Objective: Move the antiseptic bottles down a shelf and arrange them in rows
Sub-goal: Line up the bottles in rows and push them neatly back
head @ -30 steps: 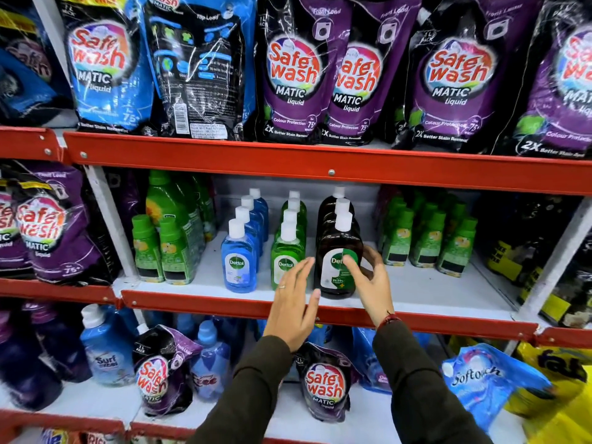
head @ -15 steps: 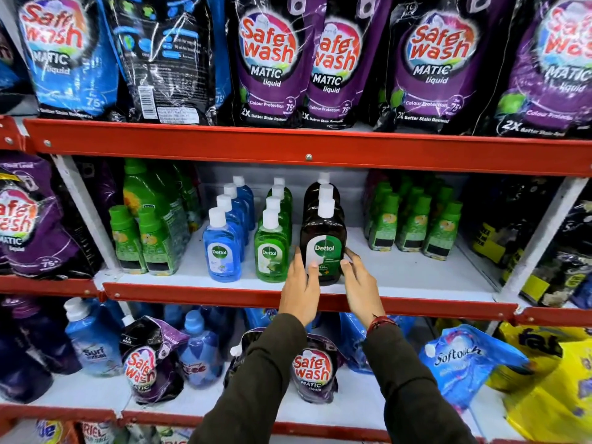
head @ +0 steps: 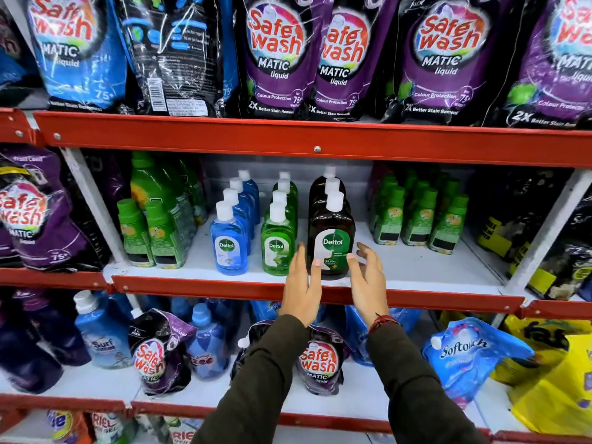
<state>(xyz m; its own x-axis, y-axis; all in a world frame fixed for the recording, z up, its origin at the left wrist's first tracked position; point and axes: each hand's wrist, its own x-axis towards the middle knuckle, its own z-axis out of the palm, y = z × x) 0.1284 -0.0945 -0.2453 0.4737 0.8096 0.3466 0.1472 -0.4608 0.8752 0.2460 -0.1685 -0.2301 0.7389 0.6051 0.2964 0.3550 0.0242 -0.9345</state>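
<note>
The tall dark-brown plastic Dettol bottle (head: 331,233) is heading its row right of the green one (head: 277,239). Left hand (head: 301,291) and right hand (head: 367,282), fingers spread, are flanking it, seemingly barely touching; nudging evenly should square it.

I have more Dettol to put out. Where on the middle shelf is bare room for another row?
The widest bare patch lies between the brown Dettol row and the small green bottles on the right. A narrower strip runs between the blue row and the green bottles on the left. The three Dettol rows stand close together, and both hands flank the brown one.
</note>
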